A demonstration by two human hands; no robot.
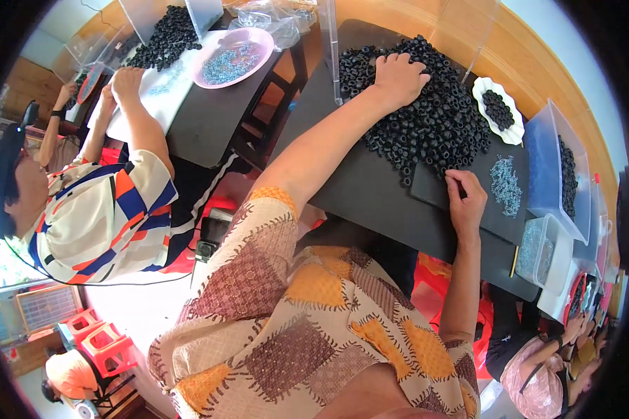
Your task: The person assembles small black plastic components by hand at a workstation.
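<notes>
A large heap of small black ring-shaped parts (pixel 433 129) covers the far middle of the dark table. My left hand (pixel 397 80) lies on top of this heap at its far side, palm down with its fingers apart. At the heap's near right edge, my right hand (pixel 467 199) has thumb and fingers pressed together above a flat black board (pixel 430 186). Whatever is between those fingertips is too small to make out. Just right of that hand, tiny pale-blue clear pieces (pixel 506 185) are spread on the board.
Black parts fill a white scalloped dish (pixel 479 89) at the far right. Beside it stand a bluish clear bin (pixel 542 164) and a smaller clear tub (pixel 531 262). Clear upright panels (pixel 330 52) flank the heap. A co-worker (pixel 108 216) sits left, near a pink bowl (pixel 265 43).
</notes>
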